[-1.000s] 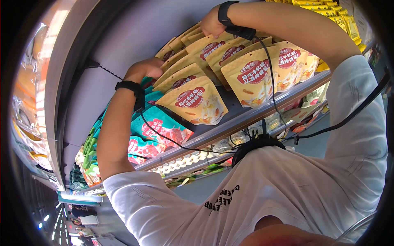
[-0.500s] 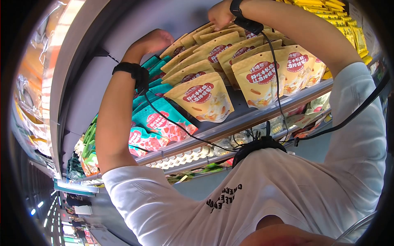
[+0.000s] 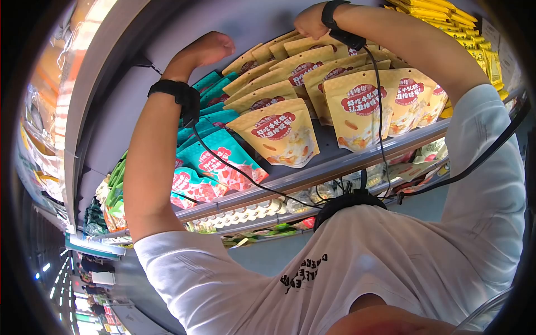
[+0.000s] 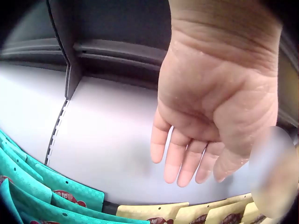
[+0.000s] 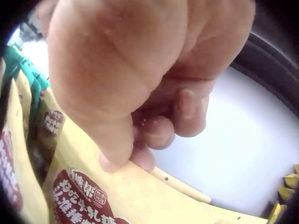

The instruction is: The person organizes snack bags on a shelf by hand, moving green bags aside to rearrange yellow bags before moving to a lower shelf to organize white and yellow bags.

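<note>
In the head view my left hand (image 3: 209,49) is raised above the back of the shelf, apart from the pouches. The left wrist view shows that hand (image 4: 210,112) palm toward the camera with loosely bent fingers, holding nothing. My right hand (image 3: 311,21) is at the back row of yellow snack pouches (image 3: 273,134). In the right wrist view its thumb and curled forefinger pinch the top edge of a yellow pouch (image 5: 131,191) with a dark red label. The other fingers of the right hand (image 5: 135,84) are curled in.
Teal pouches (image 3: 223,159) stand left of the yellow ones, and yellow stick packs (image 3: 480,61) lie at the far right. A shelf rail (image 3: 346,156) runs along the front. Black cables (image 3: 379,111) hang from the wrist cameras. Packs fill the shelf below.
My left hand has lifted off the yellow pouches and risen above them. My right hand stays by the back row, a little further right in the view.
</note>
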`<state>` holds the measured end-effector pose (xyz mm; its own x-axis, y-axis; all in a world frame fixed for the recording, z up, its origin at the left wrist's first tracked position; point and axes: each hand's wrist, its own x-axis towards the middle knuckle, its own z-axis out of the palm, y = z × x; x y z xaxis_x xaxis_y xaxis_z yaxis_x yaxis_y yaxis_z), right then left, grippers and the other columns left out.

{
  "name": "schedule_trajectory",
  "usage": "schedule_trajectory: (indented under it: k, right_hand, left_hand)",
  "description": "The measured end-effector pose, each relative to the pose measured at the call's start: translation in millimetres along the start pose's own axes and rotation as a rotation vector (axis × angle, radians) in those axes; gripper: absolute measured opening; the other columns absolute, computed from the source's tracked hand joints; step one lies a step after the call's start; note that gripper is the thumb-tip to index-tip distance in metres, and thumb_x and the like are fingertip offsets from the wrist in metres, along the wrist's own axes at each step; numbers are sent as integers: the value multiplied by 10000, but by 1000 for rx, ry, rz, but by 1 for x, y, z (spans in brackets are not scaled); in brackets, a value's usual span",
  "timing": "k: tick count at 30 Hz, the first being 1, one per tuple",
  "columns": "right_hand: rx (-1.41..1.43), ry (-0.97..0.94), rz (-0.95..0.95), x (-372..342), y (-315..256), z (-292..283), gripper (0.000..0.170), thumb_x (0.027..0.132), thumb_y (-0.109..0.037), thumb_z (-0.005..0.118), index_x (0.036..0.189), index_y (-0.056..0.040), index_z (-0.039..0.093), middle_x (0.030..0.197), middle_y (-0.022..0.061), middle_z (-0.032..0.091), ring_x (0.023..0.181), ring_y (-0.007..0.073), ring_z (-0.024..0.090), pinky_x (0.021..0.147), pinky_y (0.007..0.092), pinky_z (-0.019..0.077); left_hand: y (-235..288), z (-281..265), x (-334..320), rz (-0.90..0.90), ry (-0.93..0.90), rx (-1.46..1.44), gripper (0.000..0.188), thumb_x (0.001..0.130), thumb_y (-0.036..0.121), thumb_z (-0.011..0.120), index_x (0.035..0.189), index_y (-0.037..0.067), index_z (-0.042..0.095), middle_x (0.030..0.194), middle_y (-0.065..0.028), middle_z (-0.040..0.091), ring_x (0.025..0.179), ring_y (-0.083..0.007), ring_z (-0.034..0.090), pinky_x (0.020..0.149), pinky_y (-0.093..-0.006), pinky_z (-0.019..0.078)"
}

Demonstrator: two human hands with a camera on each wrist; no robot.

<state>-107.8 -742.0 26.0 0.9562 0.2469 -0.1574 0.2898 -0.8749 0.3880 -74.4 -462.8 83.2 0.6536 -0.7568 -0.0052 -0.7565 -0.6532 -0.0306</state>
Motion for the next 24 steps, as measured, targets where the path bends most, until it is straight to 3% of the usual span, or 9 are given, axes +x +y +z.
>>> schedule_trajectory:
  k: [2, 5, 7, 9, 11, 13, 17, 21, 24]
  right_hand:
    - [21, 169, -89, -6, 15, 16, 194, 751, -148, 624, 874, -10, 683, 764, 136, 672, 688, 262, 612, 647, 395, 477]
    - [-66, 43, 55, -36, -12, 8, 146, 665, -57, 724, 809, -44, 703, 766, 91, 658, 715, 244, 601, 634, 425, 479]
    - [-25, 64, 63, -47, -11, 6, 132, 668, -55, 718, 799, -52, 698, 704, 79, 641, 677, 232, 598, 614, 416, 475]
    - [283, 84, 62, -58, -10, -2, 131, 677, -55, 707, 808, -50, 696, 684, 77, 636, 673, 222, 606, 608, 413, 473]
    - [278, 14, 113, -65, -12, -13, 139, 728, -116, 697, 842, -36, 693, 734, 89, 659, 717, 223, 625, 650, 404, 489]
    - [280, 66, 90, -80, -14, -24, 204, 761, -146, 604, 909, -32, 688, 787, 136, 680, 707, 273, 620, 654, 396, 478]
    - [470, 226, -88, -93, -22, -27, 230, 762, -165, 605, 921, -21, 689, 801, 162, 681, 733, 289, 620, 666, 405, 480]
    - [468, 154, -83, -94, -38, -19, 185, 770, -186, 661, 858, -24, 680, 728, 114, 649, 702, 240, 616, 635, 399, 478]
    - [206, 47, -84, -96, -40, -24, 266, 789, -264, 673, 886, -16, 686, 765, 122, 660, 743, 268, 618, 684, 432, 478]
  left_hand:
    - [-4, 3, 6, -3, 2, -7, 261, 882, 244, 575, 1034, 47, 654, 993, -62, 667, 928, -176, 600, 858, -322, 467]
    - [-5, 3, 23, 37, -42, 4, 251, 877, 239, 580, 1022, 47, 654, 968, -55, 665, 901, -171, 592, 845, -320, 467]
    - [-2, 4, 35, 54, -65, 30, 244, 873, 235, 583, 1011, 47, 655, 950, -50, 660, 884, -166, 585, 831, -319, 468]
    - [3, 4, 49, 76, -90, 59, 237, 868, 231, 586, 1001, 48, 657, 933, -44, 655, 866, -161, 579, 816, -317, 469]
    - [7, 5, 58, 63, -106, 14, 234, 861, 232, 591, 991, 50, 658, 909, -32, 643, 852, -151, 569, 794, -315, 469]
    - [12, 4, 64, 87, -123, 26, 237, 859, 236, 593, 988, 48, 657, 902, -31, 640, 851, -149, 567, 789, -315, 468]
    - [9, 11, 85, 112, -223, 10, 304, 847, 255, 621, 1046, 26, 639, 920, -57, 644, 869, -163, 580, 801, -315, 472]
    - [9, 36, 105, 76, -185, 33, 382, 839, 260, 645, 1114, -3, 611, 962, -97, 651, 893, -188, 596, 818, -321, 479]
    - [11, 50, 123, 50, -181, 83, 416, 822, 277, 675, 1152, 29, 623, 1095, -154, 654, 1010, -264, 610, 894, -374, 464]
